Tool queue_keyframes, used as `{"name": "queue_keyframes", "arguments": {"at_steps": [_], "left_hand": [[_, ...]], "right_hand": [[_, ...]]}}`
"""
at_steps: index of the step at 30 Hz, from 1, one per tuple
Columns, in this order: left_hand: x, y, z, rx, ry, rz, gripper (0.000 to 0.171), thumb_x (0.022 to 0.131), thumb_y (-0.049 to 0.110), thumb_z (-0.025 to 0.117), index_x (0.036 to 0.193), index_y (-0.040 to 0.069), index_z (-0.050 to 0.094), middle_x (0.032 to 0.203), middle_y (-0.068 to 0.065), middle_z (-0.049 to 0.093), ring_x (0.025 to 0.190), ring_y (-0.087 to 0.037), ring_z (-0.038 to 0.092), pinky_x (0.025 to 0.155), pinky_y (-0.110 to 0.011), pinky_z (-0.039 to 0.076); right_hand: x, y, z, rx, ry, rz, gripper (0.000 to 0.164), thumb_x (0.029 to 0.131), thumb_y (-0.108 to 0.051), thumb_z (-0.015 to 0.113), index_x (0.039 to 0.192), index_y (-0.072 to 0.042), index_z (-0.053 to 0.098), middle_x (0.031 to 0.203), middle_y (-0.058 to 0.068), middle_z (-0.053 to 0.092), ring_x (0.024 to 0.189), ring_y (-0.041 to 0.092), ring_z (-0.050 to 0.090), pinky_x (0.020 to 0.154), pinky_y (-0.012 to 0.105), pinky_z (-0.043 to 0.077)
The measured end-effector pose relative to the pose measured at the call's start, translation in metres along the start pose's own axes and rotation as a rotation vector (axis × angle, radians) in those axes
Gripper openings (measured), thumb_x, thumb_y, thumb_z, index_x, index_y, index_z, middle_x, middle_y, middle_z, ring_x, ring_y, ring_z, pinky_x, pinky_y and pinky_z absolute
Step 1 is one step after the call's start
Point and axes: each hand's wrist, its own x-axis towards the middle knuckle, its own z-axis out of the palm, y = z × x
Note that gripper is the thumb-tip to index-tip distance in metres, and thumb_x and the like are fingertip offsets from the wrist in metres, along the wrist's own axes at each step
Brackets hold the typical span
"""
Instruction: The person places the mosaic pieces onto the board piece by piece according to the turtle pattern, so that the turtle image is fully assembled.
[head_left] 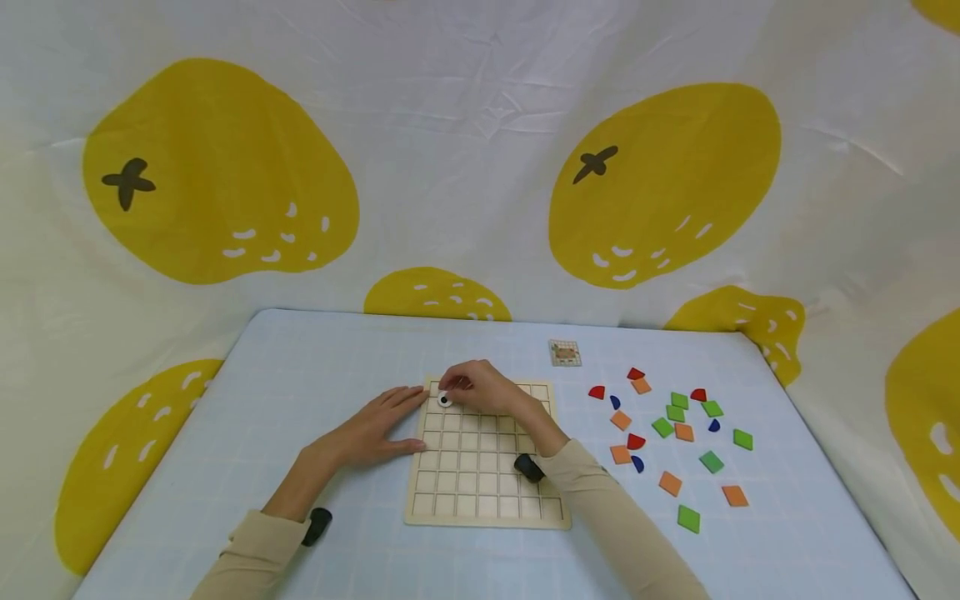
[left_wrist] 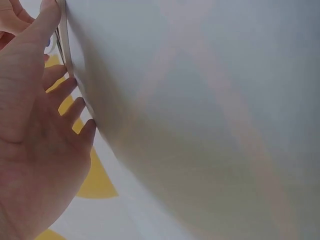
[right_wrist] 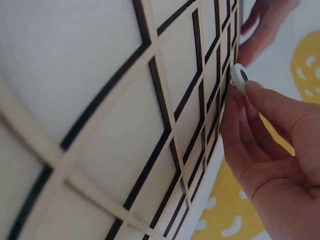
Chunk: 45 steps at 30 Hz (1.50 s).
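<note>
A pale wooden grid board (head_left: pixel 487 506) lies on the table, divided into square cells by raised strips. My right hand (head_left: pixel 486 390) reaches over its far part and pinches a round white disc with a black centre (head_left: pixel 444 400) between thumb and fingers. In the right wrist view the disc (right_wrist: pixel 238 79) is tilted, right at the far-left corner cells. My left hand (head_left: pixel 375 431) lies beside the board, fingers extended and spread, with fingertips and thumb tip at its left edge. The left wrist view shows those fingers (left_wrist: pixel 64 90) along the board's side.
Right of the board lie scattered flat pieces: green (head_left: pixel 711 462) and orange (head_left: pixel 670 483) four-sided ones, red (head_left: pixel 597 392) and blue (head_left: pixel 637 464) rounded ones. A small picture card (head_left: pixel 565 353) sits behind the board. A curtain with yellow fruit prints (head_left: pixel 217 167) hangs beyond the table.
</note>
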Motion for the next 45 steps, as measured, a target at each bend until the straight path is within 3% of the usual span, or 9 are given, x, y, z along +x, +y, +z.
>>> {"name": "queue_keyframes", "arguments": {"at_steps": [10,29,35,45], "left_hand": [[0.001,0.004,-0.001,-0.025,-0.002,-0.016,0.083,0.097,0.045,0.071,0.160,0.006,0.035,0.163,-0.014,0.036,0.150,-0.039,0.030,0.117,-0.060,0.029],[0.000,0.004,0.000,-0.026,0.016,-0.012,0.082,0.097,0.046,0.070,0.159,0.004,0.037,0.162,-0.016,0.038,0.149,-0.040,0.031,0.116,-0.061,0.031],[0.000,0.005,0.000,-0.006,0.021,-0.027,0.082,0.096,0.049,0.070,0.159,0.005,0.038,0.162,-0.013,0.038,0.149,-0.038,0.032,0.116,-0.060,0.031],[-0.001,0.007,0.001,-0.003,0.042,-0.044,0.077,0.097,0.045,0.070,0.158,0.006,0.040,0.161,-0.012,0.040,0.146,-0.036,0.036,0.116,-0.059,0.033]], "right_hand": [[0.009,-0.005,0.009,0.001,-0.010,0.010,0.010,0.098,0.000,0.067,0.105,0.002,0.074,0.102,0.012,0.075,0.090,0.015,0.068,0.082,0.021,0.053],[0.008,-0.010,0.015,-0.058,0.001,0.048,0.013,0.099,0.000,0.066,0.108,0.004,0.075,0.105,0.014,0.074,0.097,0.024,0.070,0.084,0.025,0.055],[-0.001,-0.010,0.011,-0.069,0.012,0.072,0.014,0.101,-0.004,0.064,0.110,0.002,0.073,0.104,0.010,0.072,0.094,0.022,0.068,0.084,0.027,0.054],[-0.033,-0.004,-0.008,-0.077,0.080,0.024,0.015,0.101,-0.004,0.063,0.112,0.004,0.072,0.103,0.013,0.072,0.092,0.023,0.068,0.082,0.026,0.055]]}}
